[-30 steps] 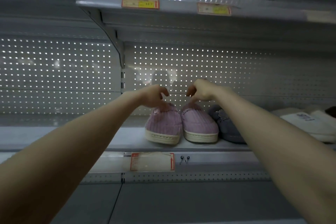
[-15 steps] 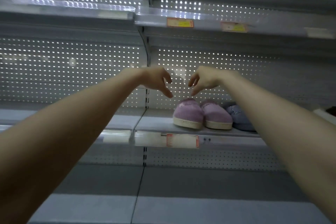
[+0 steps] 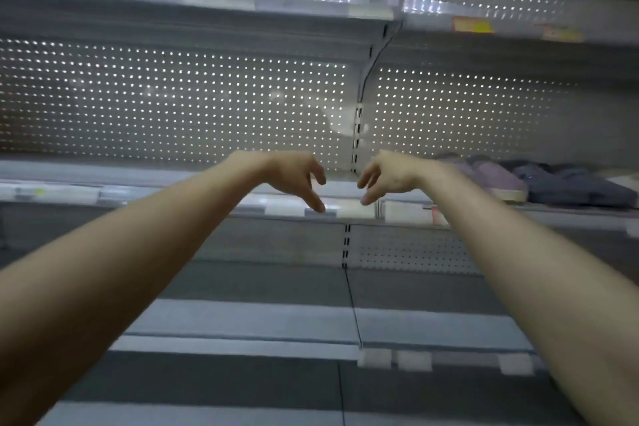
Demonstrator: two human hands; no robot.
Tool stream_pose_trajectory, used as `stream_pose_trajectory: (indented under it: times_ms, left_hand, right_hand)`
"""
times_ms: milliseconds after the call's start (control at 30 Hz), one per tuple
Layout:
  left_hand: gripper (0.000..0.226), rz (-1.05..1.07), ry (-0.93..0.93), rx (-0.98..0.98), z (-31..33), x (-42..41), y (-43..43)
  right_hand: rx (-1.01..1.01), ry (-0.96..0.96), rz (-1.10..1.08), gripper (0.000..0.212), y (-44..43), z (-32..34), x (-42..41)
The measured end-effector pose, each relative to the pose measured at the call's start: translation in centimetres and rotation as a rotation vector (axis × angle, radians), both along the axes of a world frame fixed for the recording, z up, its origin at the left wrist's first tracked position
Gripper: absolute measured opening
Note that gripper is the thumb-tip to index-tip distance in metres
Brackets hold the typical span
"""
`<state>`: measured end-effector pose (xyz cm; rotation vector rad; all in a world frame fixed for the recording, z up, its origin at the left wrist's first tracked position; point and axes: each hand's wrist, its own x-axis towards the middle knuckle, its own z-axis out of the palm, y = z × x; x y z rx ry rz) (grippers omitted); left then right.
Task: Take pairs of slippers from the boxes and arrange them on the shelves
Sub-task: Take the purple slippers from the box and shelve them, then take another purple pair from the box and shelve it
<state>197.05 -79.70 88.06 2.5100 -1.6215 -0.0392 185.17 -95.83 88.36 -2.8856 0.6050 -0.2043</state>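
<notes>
Head view, looking forward and slightly down: a grey metal store shelving unit (image 3: 214, 318) with a perforated back panel (image 3: 173, 104) fills the scene, light showing through the small holes. Several flat shelves run across it, one high at the far top, one at mid height, and a wider one nearer and lower. A slotted upright post (image 3: 358, 135) divides the unit into a left bay and a right bay.

Two bare forearms reach in from the near left and near right corners toward the middle shelf (image 3: 52, 180). The left hand (image 3: 294, 176) and the right hand (image 3: 387, 176) hang side by side in front of that shelf's front edge, close together but apart, wrists bent, fingers drooping and loosely spread. Neither hand has hold of anything.

On the right part of the middle shelf, well to the right of the hands, rests a pair of soft lilac fabric slippers with pale soles (image 3: 491, 176), toes toward the camera. Just beside them on the right lies a pair of dark blue-grey slippers (image 3: 574, 187). The view is blurred there, so finer detail cannot be told.

Pale price-label holders (image 3: 356, 211) line the middle shelf's front edge below the hands. Yellow-and-red price tags (image 3: 473, 25) sit on the upper shelf edge at far right, their print unreadable.
</notes>
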Motion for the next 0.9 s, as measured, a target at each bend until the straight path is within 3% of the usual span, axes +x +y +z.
stream_pose_trajectory:
  times_ms: [367, 600, 900]
  left_hand:
    - [0.067, 0.044, 0.19, 0.179, -15.8, 6.5, 10.7]
    - [0.064, 0.063, 0.395, 0.305, -29.7, 10.0, 11.4]
    - [0.062, 0.139, 0.661, 0.445, -52.5, 12.1, 10.3]
  right_hand:
    - [0.147, 0.241, 0.059, 0.039, 10.4, -15.6, 6.8]
    - [0.298, 0.451, 0.085, 0.043, 10.9, -30.8, 11.3]
    - [0.527, 0.643, 0.043, 0.044, 9.7, -53.6, 13.5]
